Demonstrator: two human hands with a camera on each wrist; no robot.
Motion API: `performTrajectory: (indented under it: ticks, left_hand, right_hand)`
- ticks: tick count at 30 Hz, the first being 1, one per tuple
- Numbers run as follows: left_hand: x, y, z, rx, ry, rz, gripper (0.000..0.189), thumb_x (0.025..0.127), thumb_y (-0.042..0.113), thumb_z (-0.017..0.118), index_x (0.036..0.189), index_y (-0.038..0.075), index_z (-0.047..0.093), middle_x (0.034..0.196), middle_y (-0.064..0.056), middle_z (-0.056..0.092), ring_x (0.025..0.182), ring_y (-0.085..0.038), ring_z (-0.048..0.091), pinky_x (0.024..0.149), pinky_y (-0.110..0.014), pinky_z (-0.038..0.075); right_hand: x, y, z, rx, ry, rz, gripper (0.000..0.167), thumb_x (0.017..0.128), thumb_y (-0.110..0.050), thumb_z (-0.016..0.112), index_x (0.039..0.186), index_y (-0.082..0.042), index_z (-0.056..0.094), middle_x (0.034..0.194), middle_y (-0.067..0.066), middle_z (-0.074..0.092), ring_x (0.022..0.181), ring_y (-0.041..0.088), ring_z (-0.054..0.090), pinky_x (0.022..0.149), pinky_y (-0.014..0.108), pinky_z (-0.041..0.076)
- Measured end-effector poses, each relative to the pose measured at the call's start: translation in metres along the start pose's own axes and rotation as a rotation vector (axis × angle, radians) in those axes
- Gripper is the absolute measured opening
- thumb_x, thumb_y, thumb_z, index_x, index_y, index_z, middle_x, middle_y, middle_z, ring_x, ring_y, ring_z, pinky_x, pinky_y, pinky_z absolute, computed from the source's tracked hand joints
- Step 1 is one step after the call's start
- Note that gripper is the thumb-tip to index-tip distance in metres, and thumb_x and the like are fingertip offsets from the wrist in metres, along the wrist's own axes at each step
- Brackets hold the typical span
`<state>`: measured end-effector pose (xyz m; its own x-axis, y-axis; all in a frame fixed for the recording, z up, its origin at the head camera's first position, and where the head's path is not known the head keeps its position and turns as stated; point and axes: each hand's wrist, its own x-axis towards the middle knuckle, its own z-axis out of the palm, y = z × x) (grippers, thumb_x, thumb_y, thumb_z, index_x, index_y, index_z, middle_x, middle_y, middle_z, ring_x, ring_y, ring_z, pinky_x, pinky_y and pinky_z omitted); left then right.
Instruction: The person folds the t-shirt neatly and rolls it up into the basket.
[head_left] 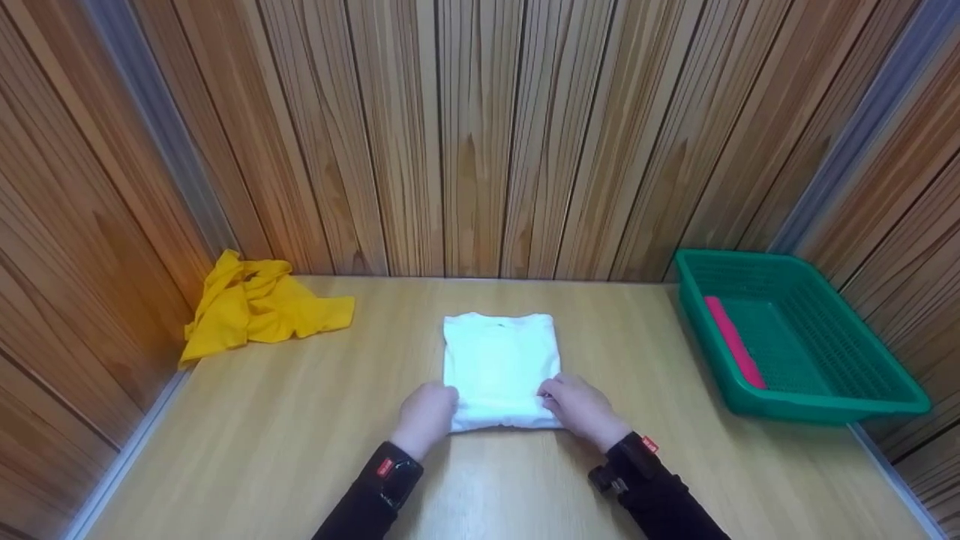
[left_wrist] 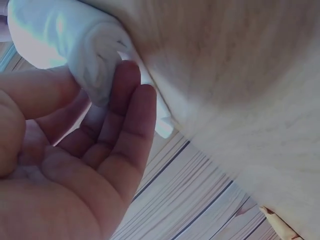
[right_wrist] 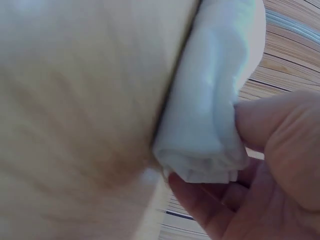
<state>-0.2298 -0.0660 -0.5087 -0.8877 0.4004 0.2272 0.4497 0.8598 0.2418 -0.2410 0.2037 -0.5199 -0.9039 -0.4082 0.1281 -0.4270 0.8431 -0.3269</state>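
Observation:
A white cloth garment [head_left: 501,360], folded into a rough square, lies on the table in the head view. Its near edge is turned over into a thick layered roll. At the near left corner my left hand [head_left: 427,412] grips the side of that roll. The left wrist view shows the thumb and fingertips pinching the rolled end [left_wrist: 97,55]. On the opposite corner my right hand [head_left: 581,405] holds the other end. There, in the right wrist view, the thumb presses the roll [right_wrist: 205,110] while the fingers curl at its layered end.
A crumpled yellow cloth [head_left: 262,307] lies at the back left, against the wooden wall [head_left: 480,142]. At the right stands a green plastic basket [head_left: 806,405] with a rolled pink-red item [head_left: 735,341] along its left inside. The light wood table [head_left: 300,420] spreads around the garment.

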Motion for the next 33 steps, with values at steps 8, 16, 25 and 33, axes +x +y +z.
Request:
performTrajectory:
  ticks: [8, 16, 25, 33]
  left_hand:
    - [0.005, 0.001, 0.003, 0.056, -0.021, -0.009, 0.018, 0.082, -0.005, 0.064, 0.068, 0.005, 0.061, 0.066, -0.005, 0.057, 0.063, -0.022, 0.057, 0.063, -0.035, 0.053]
    - [0.005, 0.001, 0.003, 0.03, -0.043, -0.033, 0.017, 0.084, -0.004, 0.064, 0.07, 0.005, 0.062, 0.068, -0.006, 0.058, 0.064, -0.021, 0.057, 0.064, -0.036, 0.053]
    - [0.006, 0.002, 0.002, 0.043, -0.048, -0.041, 0.02, 0.081, -0.007, 0.063, 0.066, 0.006, 0.059, 0.066, -0.004, 0.056, 0.062, -0.021, 0.057, 0.06, -0.036, 0.052]
    - [0.0, 0.004, 0.001, 0.075, -0.021, -0.036, 0.016, 0.085, 0.0, 0.066, 0.07, 0.005, 0.063, 0.065, -0.005, 0.055, 0.059, -0.022, 0.056, 0.054, -0.035, 0.05]
  right_hand:
    - [-0.005, -0.01, 0.001, -0.134, 0.131, -0.078, 0.012, 0.095, -0.006, 0.061, 0.104, -0.006, 0.069, 0.094, 0.007, 0.065, 0.088, 0.027, 0.062, 0.074, 0.042, 0.052]
    - [-0.022, -0.035, -0.001, -0.199, 0.228, -0.199, 0.044, 0.092, -0.017, 0.068, 0.133, -0.002, 0.058, 0.129, 0.014, 0.061, 0.12, 0.031, 0.056, 0.098, 0.048, 0.046]
    - [-0.039, -0.048, 0.01, -0.319, 0.18, -0.184, 0.065, 0.086, -0.021, 0.074, 0.139, 0.006, 0.049, 0.142, 0.025, 0.049, 0.13, 0.038, 0.048, 0.106, 0.051, 0.038]
    - [-0.037, -0.042, 0.012, -0.3, 0.034, -0.163, 0.061, 0.091, -0.018, 0.067, 0.142, 0.008, 0.045, 0.144, 0.027, 0.045, 0.133, 0.039, 0.044, 0.109, 0.053, 0.034]
